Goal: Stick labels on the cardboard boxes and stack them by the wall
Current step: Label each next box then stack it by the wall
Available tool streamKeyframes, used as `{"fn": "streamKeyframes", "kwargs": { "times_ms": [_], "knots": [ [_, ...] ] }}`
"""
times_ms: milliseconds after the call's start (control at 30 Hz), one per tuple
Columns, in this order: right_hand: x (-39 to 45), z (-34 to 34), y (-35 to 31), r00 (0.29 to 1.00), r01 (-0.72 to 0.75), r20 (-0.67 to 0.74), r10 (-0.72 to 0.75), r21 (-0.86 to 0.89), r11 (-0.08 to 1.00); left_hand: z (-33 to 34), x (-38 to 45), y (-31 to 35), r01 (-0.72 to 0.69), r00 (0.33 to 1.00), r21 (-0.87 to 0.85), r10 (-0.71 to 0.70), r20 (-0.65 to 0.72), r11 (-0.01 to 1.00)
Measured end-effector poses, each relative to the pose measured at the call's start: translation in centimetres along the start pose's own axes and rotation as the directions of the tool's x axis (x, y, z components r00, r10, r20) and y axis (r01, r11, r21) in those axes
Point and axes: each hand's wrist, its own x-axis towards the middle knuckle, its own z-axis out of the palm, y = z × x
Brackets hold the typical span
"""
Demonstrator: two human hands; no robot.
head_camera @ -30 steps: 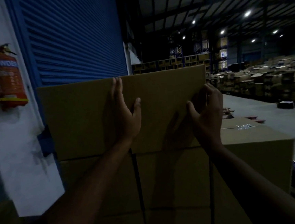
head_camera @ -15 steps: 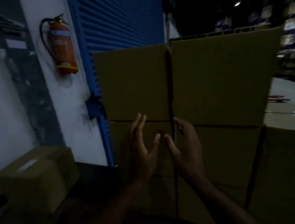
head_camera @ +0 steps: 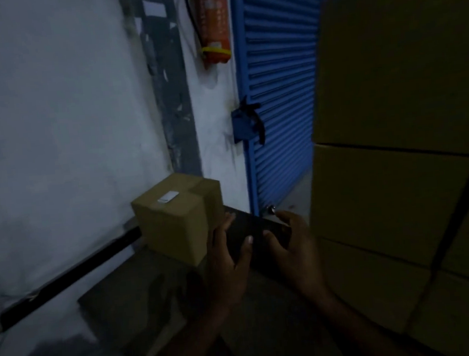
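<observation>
A tall stack of large cardboard boxes [head_camera: 399,191] fills the right side, next to the blue shutter. A small cardboard box [head_camera: 175,228] with a white label [head_camera: 167,197] on its top stands on a dark platform against the white wall. My left hand [head_camera: 229,260] and my right hand [head_camera: 293,246] hang low between the small box and the stack, fingers spread and facing each other. Neither hand touches a box, and I see nothing held in the dim light.
A blue roller shutter [head_camera: 279,88] with a latch [head_camera: 244,124] stands behind the stack. An orange fire extinguisher [head_camera: 212,23] hangs on the white wall [head_camera: 51,108]. A black bar [head_camera: 66,277] runs along the wall's foot beside the dark platform [head_camera: 152,293].
Both hands left the top box of the stack and dropped low. My view swung left and down, bringing the small labelled box and the wall into sight.
</observation>
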Motion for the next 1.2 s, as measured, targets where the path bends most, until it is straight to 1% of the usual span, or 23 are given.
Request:
{"fn": "streamKeyframes", "kwargs": {
  "times_ms": [100, 200, 267, 333, 433, 567, 633, 700, 767, 800, 867, 900, 967, 1033, 1133, 1200],
  "knots": [
    [0.8, 6.8, -0.9, 0.996, -0.068, 0.052, 0.069, -0.021, 0.997, -3.3, 2.4, -5.3, 0.106, 0.994, 0.072, -0.108, 0.017, 0.992],
    [2.4, 13.9, -1.8, 0.979, -0.184, 0.096, 0.182, 0.012, 0.983, -6.6, 4.9, -10.7, 0.189, 0.981, 0.141, -0.192, 0.010, 0.972],
    [3.7, 18.6, -2.3, 0.969, -0.234, 0.090, 0.229, 0.057, 0.970, -8.6, 7.1, -14.7, 0.229, 0.969, 0.164, -0.241, 0.057, 0.959],
    [5.2, 23.0, -2.4, 0.960, -0.278, 0.065, 0.274, 0.065, 0.958, -10.3, 9.7, -18.3, 0.254, 0.958, 0.189, -0.274, 0.088, 0.948],
    [7.7, 28.8, -2.1, 0.930, -0.367, 0.057, 0.364, 0.060, 0.928, -12.2, 13.8, -22.3, 0.298, 0.941, 0.114, -0.312, 0.130, 0.948],
    [10.8, 34.5, -1.2, 0.919, -0.392, 0.028, 0.392, -0.006, 0.920, -13.5, 19.3, -27.0, 0.322, 0.933, 0.087, -0.332, 0.139, 0.943],
    [12.3, 36.3, -0.8, 0.912, -0.408, 0.032, 0.409, -0.014, 0.913, -13.9, 22.5, -29.2, 0.304, 0.944, 0.110, -0.315, 0.101, 0.946],
    [13.6, 37.7, -0.2, 0.917, -0.395, 0.019, 0.397, -0.066, 0.916, -14.3, 25.6, -31.4, 0.294, 0.952, 0.203, -0.304, 0.021, 0.934],
    [14.5, 38.9, 0.7, 0.919, -0.392, 0.004, 0.394, -0.103, 0.914, -14.6, 28.3, -33.3, 0.328, 0.942, 0.329, -0.333, -0.043, 0.886],
    [14.9, 39.5, 1.1, 0.918, -0.393, 0.005, 0.396, -0.117, 0.912, -14.8, 29.4, -34.2, 0.358, 0.928, 0.377, -0.370, -0.044, 0.854],
    [15.6, 40.3, 1.7, 0.911, -0.405, 0.006, 0.413, -0.177, 0.897, -15.2, 30.7, -35.9, 0.425, 0.876, 0.435, -0.481, 0.021, 0.794],
    [15.8, 40.5, 2.0, 0.900, -0.426, 0.014, 0.435, -0.183, 0.886, -15.4, 31.1, -36.7, 0.449, 0.847, 0.430, -0.526, 0.074, 0.783],
    [15.8, 40.8, 2.6, 0.867, -0.489, 0.046, 0.497, -0.121, 0.864, -15.7, 30.9, -37.0, 0.478, 0.803, 0.381, -0.570, 0.176, 0.791],
    [15.6, 40.6, 3.3, 0.841, -0.535, 0.058, 0.537, -0.055, 0.843, -15.9, 30.0, -36.6, 0.480, 0.799, 0.363, -0.568, 0.195, 0.799],
    [14.6, 38.9, 3.0, 0.823, -0.565, 0.066, 0.564, 0.007, 0.825, -16.7, 28.6, -35.9, 0.489, 0.786, 0.422, -0.596, 0.168, 0.764],
    [13.2, 37.3, 2.1, 0.819, -0.573, 0.058, 0.571, 0.046, 0.818, -17.4, 27.0, -36.2, 0.533, 0.734, 0.436, -0.652, 0.188, 0.725]
  ]
}}
